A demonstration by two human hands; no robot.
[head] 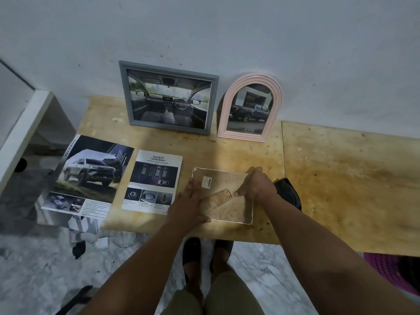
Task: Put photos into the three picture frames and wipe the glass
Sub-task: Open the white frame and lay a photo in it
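Bare tabletop [341, 178] lies right of the face-down frame [227, 214]; safety sheet [154, 183] crowds its left

3rd frame [223, 196] face-down w/ stand up; grey frame [168, 98], pink arch frame [248, 108] filled, upright.

Two filled frames [168, 98] against the wall [227, 30], two printed sheets [152, 181] before them, face-down frame [227, 196] rightward.
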